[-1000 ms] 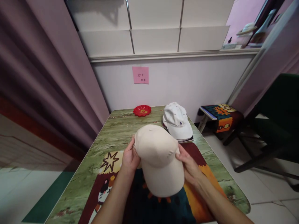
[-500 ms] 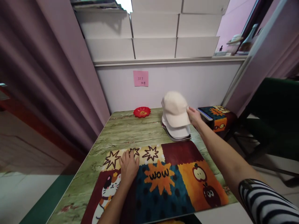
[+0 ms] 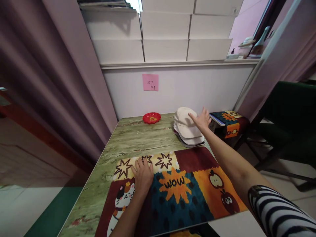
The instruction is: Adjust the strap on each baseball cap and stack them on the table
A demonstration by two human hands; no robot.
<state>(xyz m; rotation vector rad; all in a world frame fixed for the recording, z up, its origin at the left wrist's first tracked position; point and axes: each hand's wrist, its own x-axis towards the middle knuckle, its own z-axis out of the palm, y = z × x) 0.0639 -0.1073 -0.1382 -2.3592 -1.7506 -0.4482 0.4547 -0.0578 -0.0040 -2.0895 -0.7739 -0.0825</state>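
Note:
A cream baseball cap (image 3: 185,120) rests on top of a stack of caps at the right back of the table, its brim toward me. Below it show the brims of a white cap (image 3: 194,141) and darker ones. Beside the crown, on its right, my right hand (image 3: 202,120) is open with thumb and fingers spread; it holds nothing. My left hand (image 3: 144,172) lies flat and open on a colourful mat (image 3: 182,210) printed with a cat, stars, apples and "WOW".
A red scalloped dish (image 3: 151,118) sits at the back of the wood-patterned table (image 3: 133,136). A pink note (image 3: 150,82) is stuck to the wall. Off the table's right side stand a patterned stool-like surface (image 3: 230,121) and a dark green chair (image 3: 293,121).
The cream cap has come down onto the stack. My right hand has let go of it and opened. My left hand stays on the mat; the view has shifted slightly.

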